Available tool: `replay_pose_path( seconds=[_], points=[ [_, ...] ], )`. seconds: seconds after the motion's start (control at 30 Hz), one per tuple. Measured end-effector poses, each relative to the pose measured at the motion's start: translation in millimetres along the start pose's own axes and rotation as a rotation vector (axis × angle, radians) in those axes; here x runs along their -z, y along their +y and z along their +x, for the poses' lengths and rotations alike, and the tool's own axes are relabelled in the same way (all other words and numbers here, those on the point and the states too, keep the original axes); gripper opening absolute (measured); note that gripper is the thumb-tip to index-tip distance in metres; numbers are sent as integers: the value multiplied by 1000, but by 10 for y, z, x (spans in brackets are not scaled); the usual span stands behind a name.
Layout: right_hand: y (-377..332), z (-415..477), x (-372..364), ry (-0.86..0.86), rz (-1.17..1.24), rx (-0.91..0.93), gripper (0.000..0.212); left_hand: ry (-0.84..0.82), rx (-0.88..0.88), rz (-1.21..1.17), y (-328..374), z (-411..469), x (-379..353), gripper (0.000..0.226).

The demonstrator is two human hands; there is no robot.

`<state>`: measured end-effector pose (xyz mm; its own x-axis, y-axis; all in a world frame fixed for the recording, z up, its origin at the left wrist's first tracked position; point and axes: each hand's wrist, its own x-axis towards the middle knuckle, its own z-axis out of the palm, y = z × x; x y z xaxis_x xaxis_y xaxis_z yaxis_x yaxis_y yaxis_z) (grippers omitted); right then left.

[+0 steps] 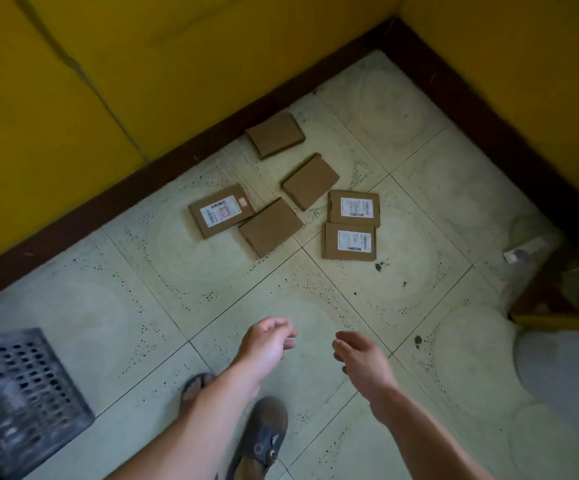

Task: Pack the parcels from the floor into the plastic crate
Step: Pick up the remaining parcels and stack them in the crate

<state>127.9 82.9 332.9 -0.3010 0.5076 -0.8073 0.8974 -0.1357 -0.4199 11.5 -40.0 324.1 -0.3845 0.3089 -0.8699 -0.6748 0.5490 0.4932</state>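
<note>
Six flat brown cardboard parcels lie on the tiled floor (402,209) ahead of me, near the room corner.

- The far plain parcel (275,135) sits closest to the dark skirting (125,199), on its own.
- The middle plain parcel (310,181) lies nearer to me, turned at an angle and apart from the rest.
- The left labelled parcel (221,211) is label up.
- The near plain parcel (270,227) touches the left labelled parcel's right side. I can't tell if it overlaps.
- The upper right labelled parcel (354,208) and the lower right labelled parcel (349,241) are both label up and meet edge to edge.

The plastic crate (21,386) is dark and perforated, on the floor at my lower left. It is blurred and well apart from the parcels, and I can't make out its inside.

My left hand (269,341) hangs over the floor between me and the parcels, fingers loosely curled, holding nothing. My right hand (361,358) is just beside it, also loose and empty, touching nothing. Both are well short of the parcels.

Below my left forearm are my feet in sandals, the right foot (264,434) nearer and the left foot (198,386) partly hidden by the arm. Yellow walls (73,81) meet at the corner. At the right edge there is a pale blurred shape (565,372) that I can't identify.
</note>
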Motion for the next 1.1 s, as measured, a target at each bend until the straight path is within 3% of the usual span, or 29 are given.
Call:
replay_pose_path(
  seconds=[0.53, 0.77, 1.0, 1.1],
  points=[
    [-573, 2432, 1297, -36, 20, -172, 36, 40, 71, 152, 1319, 2045, -1017, 15],
    [-273, 3899, 1461, -49, -60, -191, 42, 35, 135, 194, 1141, 3276, -1641, 20],
    [328, 5230, 1241, -9, -37, -193, 29, 118, 185, 339, 674, 4623, -2099, 63],
    [484, 5592, 1167, 37, 52, -188, 46, 154, 206, 339, 535, 5022, -2211, 54]
  ],
)
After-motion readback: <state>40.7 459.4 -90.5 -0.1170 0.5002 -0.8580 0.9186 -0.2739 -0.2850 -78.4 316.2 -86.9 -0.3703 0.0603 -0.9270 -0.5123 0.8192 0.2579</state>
